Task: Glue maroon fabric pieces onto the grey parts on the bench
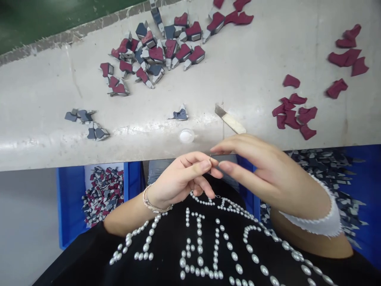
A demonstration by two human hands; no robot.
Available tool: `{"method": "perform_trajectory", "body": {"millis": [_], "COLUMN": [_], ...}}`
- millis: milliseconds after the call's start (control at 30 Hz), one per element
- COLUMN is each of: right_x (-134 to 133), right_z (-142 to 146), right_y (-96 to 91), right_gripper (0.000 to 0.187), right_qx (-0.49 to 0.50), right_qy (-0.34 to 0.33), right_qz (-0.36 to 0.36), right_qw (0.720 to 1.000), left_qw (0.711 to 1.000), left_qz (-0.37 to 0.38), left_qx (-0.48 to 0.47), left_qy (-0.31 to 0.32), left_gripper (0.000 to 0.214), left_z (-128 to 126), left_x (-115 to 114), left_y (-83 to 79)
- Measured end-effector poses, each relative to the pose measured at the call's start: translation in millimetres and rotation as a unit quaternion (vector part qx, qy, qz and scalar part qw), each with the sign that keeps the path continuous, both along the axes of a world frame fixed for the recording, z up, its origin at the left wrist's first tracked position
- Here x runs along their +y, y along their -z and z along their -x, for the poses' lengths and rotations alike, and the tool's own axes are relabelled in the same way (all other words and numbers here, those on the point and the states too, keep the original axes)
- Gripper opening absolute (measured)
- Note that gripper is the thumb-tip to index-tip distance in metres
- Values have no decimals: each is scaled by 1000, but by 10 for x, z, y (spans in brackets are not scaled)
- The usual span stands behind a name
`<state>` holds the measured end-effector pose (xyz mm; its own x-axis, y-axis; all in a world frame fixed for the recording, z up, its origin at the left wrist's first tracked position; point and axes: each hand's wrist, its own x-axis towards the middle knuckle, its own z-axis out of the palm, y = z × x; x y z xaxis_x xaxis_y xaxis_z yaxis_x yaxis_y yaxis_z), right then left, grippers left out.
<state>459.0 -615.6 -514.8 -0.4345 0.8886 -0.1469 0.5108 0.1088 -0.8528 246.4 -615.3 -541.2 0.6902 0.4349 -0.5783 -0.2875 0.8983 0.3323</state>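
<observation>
Head view: left hand pinches a tiny wire hook at centre; right hand spreads just beside it, above a black shirt with unreadable pearl lettering.

The left hand pinches a thin wire; the right hand reaches just beside it; a knife and red-grey scraps lie on the white table; a blue bin sits below.
</observation>
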Motion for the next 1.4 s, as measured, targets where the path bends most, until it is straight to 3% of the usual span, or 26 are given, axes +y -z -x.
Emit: {"method": "perform_trajectory", "body": {"millis": [100, 300, 433, 667, 933, 1200, 1300, 1400], "right_x": [6, 75, 106, 137, 126, 143, 174, 251], "right_z": [65, 150, 206, 299, 447, 625, 635, 582], "right_y": [-91, -225, -278, -251, -316, -423, -420, -346], "right_gripper": [21, 14, 15, 5, 5, 7, 7, 6], "right_qx": [67, 119, 134, 104, 47, 66, 85, 83], "right_qy": [-28, -56, -84, -71, -81, -107, -110, -16], "right_qz": [32, 8, 9, -59, -154, -185, -164, -137], "right_qw": [997, 991, 987, 990, 984, 975, 977, 987], "left_qw": [998, 975, 973, 975, 966, 958, 956, 977], "left_qz": [-5, -62, -54, 93, 133, 95, 72, -64], "left_qx": [-66, -212, -220, -197, -221, -270, -284, -202], "left_qy": [12, 20, 37, 33, 20, 7, 2, -3], "left_gripper": [17, 14, 16, 31, 39, 38, 42, 48], "left_z": [32, 107, 141, 124, 158, 216, 262, 374], "left_x": [-30, -66, -57, -132, -114, -135, -129, -59], "left_y": [21, 71, 64, 170, 196, 212, 234, 239]}}
